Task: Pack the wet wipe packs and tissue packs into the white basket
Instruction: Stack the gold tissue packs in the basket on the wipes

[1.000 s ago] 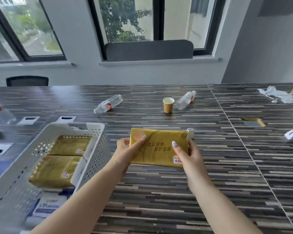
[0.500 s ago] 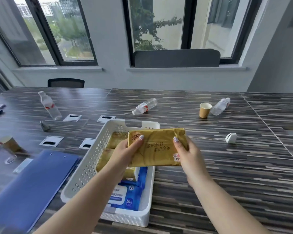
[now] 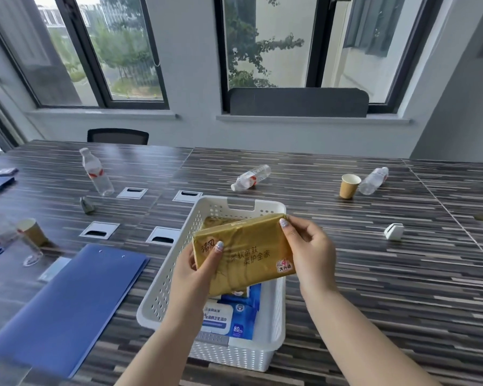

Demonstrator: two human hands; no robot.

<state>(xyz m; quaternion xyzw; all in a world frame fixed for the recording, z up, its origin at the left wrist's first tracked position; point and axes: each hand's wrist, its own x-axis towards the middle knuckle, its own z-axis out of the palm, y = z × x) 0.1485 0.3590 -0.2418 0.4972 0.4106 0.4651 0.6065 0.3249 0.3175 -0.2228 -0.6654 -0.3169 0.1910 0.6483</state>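
I hold a gold tissue pack (image 3: 244, 254) tilted above the white basket (image 3: 165, 285), which stands on the striped table in front of me. My left hand (image 3: 195, 271) grips the pack's left end and my right hand (image 3: 310, 246) grips its right end. Inside the basket a blue and white wet wipe pack (image 3: 232, 319) lies at the near end. Another gold tissue pack (image 3: 215, 220) shows at the far end, mostly hidden behind the pack I hold.
A blue folder (image 3: 67, 305) lies left of the basket. Paper cups (image 3: 348, 185) (image 3: 32, 232), an upright water bottle (image 3: 96, 172) and two lying bottles (image 3: 251, 176) (image 3: 372, 181) sit on the table. A small white holder (image 3: 393, 232) stands to the right. Cable ports (image 3: 162, 236) are left of the basket.
Both hands carried the gold tissue pack from the bare table on the right to above the basket. The pack is now tilted, its right end higher.
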